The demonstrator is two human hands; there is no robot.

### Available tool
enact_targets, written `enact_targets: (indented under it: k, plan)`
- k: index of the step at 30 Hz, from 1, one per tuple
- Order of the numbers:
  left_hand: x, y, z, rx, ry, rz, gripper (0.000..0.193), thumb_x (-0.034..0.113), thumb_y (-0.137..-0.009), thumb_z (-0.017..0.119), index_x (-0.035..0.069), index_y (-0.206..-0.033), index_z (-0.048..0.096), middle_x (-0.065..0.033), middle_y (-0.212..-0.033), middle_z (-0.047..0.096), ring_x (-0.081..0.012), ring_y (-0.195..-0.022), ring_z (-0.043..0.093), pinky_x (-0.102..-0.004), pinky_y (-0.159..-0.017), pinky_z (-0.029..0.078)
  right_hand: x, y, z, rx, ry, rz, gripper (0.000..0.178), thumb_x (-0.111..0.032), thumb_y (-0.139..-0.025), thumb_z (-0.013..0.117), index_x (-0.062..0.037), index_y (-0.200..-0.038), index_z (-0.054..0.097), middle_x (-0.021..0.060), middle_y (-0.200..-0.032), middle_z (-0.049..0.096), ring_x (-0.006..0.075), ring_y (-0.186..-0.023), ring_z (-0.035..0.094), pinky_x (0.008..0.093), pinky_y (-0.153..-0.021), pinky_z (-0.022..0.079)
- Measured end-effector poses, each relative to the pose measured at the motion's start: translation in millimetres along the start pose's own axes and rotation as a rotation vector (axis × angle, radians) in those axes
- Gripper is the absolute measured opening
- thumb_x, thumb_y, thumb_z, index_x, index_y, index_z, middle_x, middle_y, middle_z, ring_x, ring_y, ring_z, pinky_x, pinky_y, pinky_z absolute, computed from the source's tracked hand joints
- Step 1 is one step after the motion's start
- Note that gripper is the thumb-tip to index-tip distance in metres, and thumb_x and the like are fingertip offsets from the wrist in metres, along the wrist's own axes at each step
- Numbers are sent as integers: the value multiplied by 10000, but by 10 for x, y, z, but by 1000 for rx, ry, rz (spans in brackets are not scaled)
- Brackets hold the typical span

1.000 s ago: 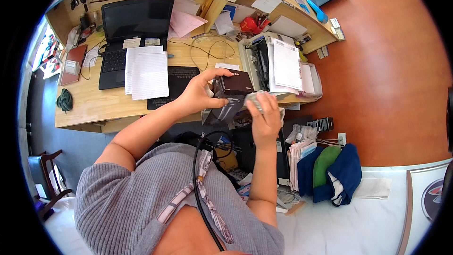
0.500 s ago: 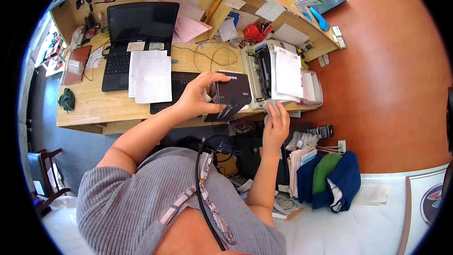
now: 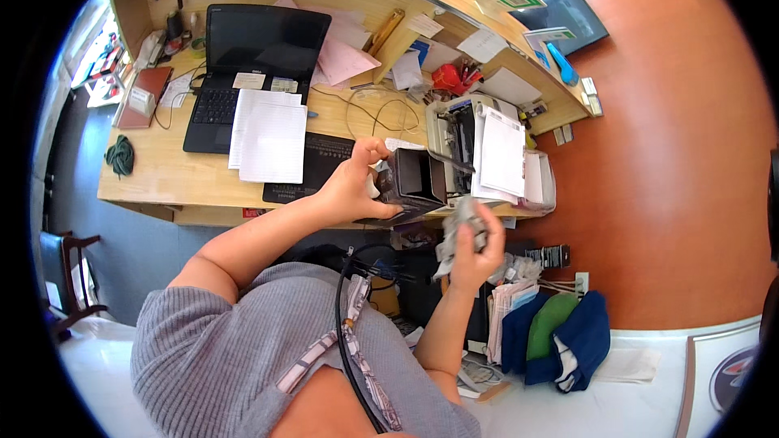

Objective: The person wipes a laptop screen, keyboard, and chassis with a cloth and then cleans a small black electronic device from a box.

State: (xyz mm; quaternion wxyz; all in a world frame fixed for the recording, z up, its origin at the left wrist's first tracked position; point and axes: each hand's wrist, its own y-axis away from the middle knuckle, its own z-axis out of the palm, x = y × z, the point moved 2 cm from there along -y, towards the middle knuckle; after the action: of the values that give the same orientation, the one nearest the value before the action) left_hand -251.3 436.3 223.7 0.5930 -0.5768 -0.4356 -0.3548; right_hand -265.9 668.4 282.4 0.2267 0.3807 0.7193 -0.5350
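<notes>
My left hand (image 3: 355, 186) grips a black cardboard box (image 3: 399, 204) at its left side, thumb and fingers wrapped around it. The box's end is open, and its dark inside shows, with a black flap standing out toward the printer. A little to the right and nearer me, my right hand (image 3: 480, 250) is closed on a crumpled grey bundle (image 3: 452, 242), which looks like something in plastic wrap and is slightly blurred. Just beyond both hands stands a printer (image 3: 443, 126) with white paper (image 3: 501, 154) on it.
An open laptop (image 3: 265, 47) stands on the desk, with white sheets (image 3: 270, 139) partly over it. Behind them is a black keyboard (image 3: 326, 164). Loose cables (image 3: 375, 118) lie near the printer. Folded blue and green cloths (image 3: 552, 328) are at the lower right.
The box has turned in my left hand, so its open end now shows. My right hand has come slightly nearer me, and the grey bundle now shows in it.
</notes>
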Motion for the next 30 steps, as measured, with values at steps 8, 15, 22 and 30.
enact_targets:
  k: [8, 15, 22, 30]
  plan:
    - [50, 3, -46, 37, -207, 112, 862, 102, -602, 848, 96, -1316, 365, -131, -1138, 528, -204, -960, 568, -321, -791, 486, -163, -223, 267, -89, 110, -54, 383, -116, -766, 773, -31, -1082, 574, 87, -1014, 604, 178, -937, 557, 304, -837, 464]
    - [-88, -122, -115, 75, 94, -126, 946, 41, -638, 803, 125, -1440, 307, -120, -1145, 554, -201, -1059, 529, -328, -896, 444, 702, -151, -48, 8, -30, 412, 252, -184, -933, 616, 27, -1068, 590, 46, -1019, 585, 127, -904, 538, 267, -827, 434]
    - [-257, -161, -72, 138, 204, -140, 945, -6, -657, 793, 116, -1451, 295, -107, -1145, 568, -187, -1071, 541, -323, -956, 429, 306, -66, 289, 147, 164, 51, 318, -74, -885, 629, -6, -1184, 544, 132, -1200, 532, 286, -1108, 513, 379, -983, 378]
    - [57, -245, 152, 155, 408, -117, 854, 0, -710, 769, 92, -1433, 324, -97, -1141, 547, -165, -1053, 512, -294, -936, 427, 256, 76, 781, 56, 276, -152, 446, -140, -934, 545, 11, -1333, 415, 247, -1366, 410, 420, -1255, 420, 446, -1051, 333]
